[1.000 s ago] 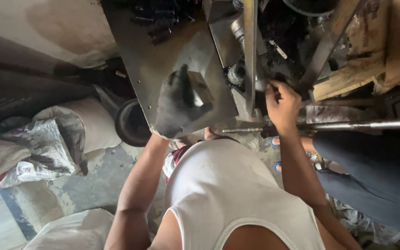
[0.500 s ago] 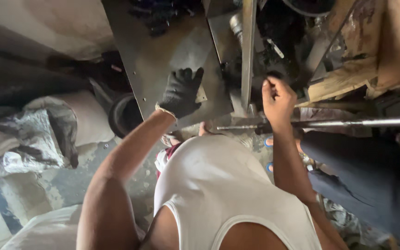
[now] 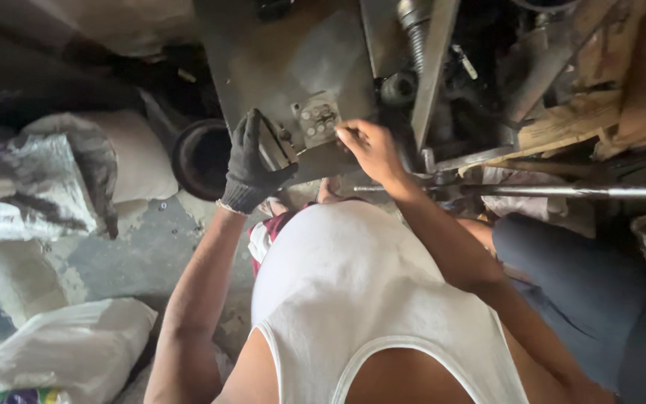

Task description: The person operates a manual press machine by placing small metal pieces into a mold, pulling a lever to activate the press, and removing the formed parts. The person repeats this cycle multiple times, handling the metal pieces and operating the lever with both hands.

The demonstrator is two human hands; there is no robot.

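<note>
The left hand point(image 3: 252, 161), in a dark knit glove, is closed around a small dark metal piece point(image 3: 271, 150) at the near edge of a big grey steel plate point(image 3: 278, 60); thumb under, fingers over the top. The right hand point(image 3: 368, 146) is bare, with fingertips pinched narrow at a small square bracket w/ bolt heads point(image 3: 318, 116) just to its left. Whether it holds a bolt or only touches the bracket, I cannot tell.

The bracket sits on the plate between both hands, close to the plate's near edge. I judge the plate as heavy, stiff and not fragile; it looks dusty and a bit oily, so bare fingers may slip on it. The bracket is small and rigid, best taken by its side edges, approx. as the right hand does now. The cut edges of the plate are probably sharp, which speaks for the gloved hand there.

Right of the right hand stand a threaded shaft point(image 3: 413, 30) and a flat steel bar point(image 3: 435, 67), very near, so little room on that side. A long round rod point(image 3: 547, 192) runs across below the wrist. Left of the gloved hand is a dark round tub point(image 3: 200, 157) and plastic sacks point(image 3: 61, 179); there the space is more open. Another person's leg in dark trousers point(image 3: 585, 284) is near the right elbow.
</note>
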